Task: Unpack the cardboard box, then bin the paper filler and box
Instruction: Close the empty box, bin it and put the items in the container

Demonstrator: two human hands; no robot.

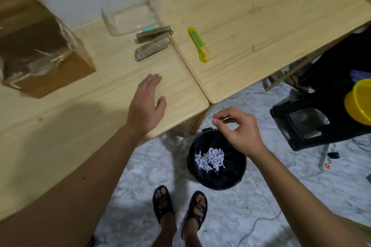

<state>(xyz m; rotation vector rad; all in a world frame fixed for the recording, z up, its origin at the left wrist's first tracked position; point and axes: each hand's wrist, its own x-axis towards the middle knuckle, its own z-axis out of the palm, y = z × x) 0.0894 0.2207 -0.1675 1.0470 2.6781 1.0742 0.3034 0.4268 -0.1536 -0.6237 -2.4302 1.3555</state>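
Note:
The cardboard box point(38, 46) stands at the far left of the wooden table point(251, 26), its torn tape hanging loose. My left hand point(147, 104) hovers flat over the table's near corner, fingers straight, holding nothing. My right hand point(236, 128) is over the black bin point(217, 158) on the floor, thumb and forefinger pinching a small strip of paper filler point(225, 119). A heap of shredded white paper filler point(209, 159) lies inside the bin.
On the table lie a clear plastic tray point(130, 14), flat grey-brown packets point(153, 43) and a yellow-green utility knife point(198, 44). A black stool point(313, 124) with a yellow bowl point(359, 101) stands at right. Cables and a power strip point(326, 156) cross the floor. My sandalled feet point(178, 210) are below the bin.

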